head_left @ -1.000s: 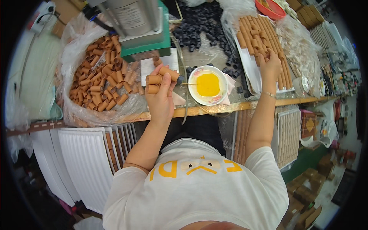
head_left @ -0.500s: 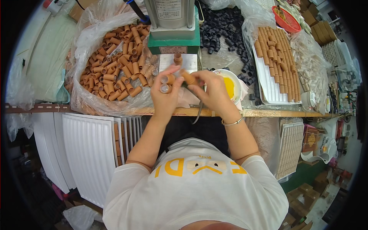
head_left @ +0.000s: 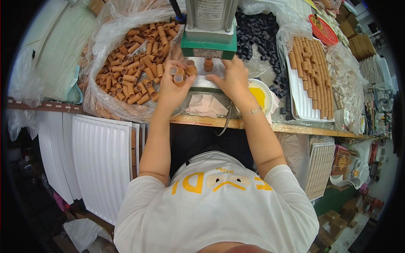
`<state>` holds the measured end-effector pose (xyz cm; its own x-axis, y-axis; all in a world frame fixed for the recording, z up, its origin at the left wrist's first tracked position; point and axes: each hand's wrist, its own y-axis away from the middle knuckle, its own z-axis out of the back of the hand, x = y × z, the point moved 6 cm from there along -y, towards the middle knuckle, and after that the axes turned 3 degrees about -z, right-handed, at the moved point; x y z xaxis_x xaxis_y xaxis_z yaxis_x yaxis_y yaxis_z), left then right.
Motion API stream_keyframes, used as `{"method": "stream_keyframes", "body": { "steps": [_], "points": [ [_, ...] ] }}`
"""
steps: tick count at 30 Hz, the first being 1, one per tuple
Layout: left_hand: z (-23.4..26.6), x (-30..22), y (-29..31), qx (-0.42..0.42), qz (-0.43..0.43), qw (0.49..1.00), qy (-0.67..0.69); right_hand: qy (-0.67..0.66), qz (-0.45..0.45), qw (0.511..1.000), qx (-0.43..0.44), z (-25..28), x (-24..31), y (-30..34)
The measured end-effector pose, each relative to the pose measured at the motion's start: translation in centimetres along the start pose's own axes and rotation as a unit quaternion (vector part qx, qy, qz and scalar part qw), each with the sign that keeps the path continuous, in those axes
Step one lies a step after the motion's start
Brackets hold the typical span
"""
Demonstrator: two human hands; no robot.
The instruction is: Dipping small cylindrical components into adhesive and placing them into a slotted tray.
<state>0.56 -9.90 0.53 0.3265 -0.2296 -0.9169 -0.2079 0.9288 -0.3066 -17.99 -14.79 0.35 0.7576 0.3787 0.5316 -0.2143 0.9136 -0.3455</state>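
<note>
The right grip (head_left: 234, 79), placed at the white tray (head_left: 298, 105) of tubes a second ago and brought to the other hand half a second ago, has now been moved to the right side of the metal plate (head_left: 203, 80) beneath the green-based press (head_left: 209, 44), its thumb and fingers spread apart. By the left grip (head_left: 171, 88), the orange-brown cylindrical tubes (head_left: 178, 80) have been carried forward to the plate's left side, and their ends are now turned more toward the viewer. The hands have been drawn apart, and the crumpled pale pink cloth (head_left: 206, 105) has been exposed more fully. The white round bowl (head_left: 270, 100) of yellow liquid, wholly seen a second ago, is now partly covered by the right forearm.
</note>
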Motion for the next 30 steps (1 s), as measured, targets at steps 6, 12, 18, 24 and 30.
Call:
{"method": "stream_keyframes", "body": {
  "steps": [6, 12, 18, 24, 30],
  "points": [
    [-0.8, -3.1, 3.5, 0.189, 0.031, 0.971, 0.141, -0.328, -0.011, 0.938, 0.112, 4.6, 3.3, 3.8],
    [-1.8, -7.1, 5.4, 0.152, -0.109, 0.976, -0.116, -0.18, -0.004, 0.983, 0.021, 4.6, 2.9, 5.2],
    [2.2, -9.3, 8.2, 0.121, -0.138, 0.965, -0.189, -0.253, 0.023, 0.961, 0.108, 4.5, 4.8, 6.6],
    [22.8, -6.3, 7.7, -0.084, 0.14, 0.908, -0.386, -0.294, -0.043, 0.949, 0.104, 7.4, -0.3, 7.0],
    [39.1, 0.1, 10.7, -0.231, 0.152, 0.765, -0.582, -0.297, -0.111, 0.943, 0.098, 8.8, -3.6, 5.3]
  ]
}}
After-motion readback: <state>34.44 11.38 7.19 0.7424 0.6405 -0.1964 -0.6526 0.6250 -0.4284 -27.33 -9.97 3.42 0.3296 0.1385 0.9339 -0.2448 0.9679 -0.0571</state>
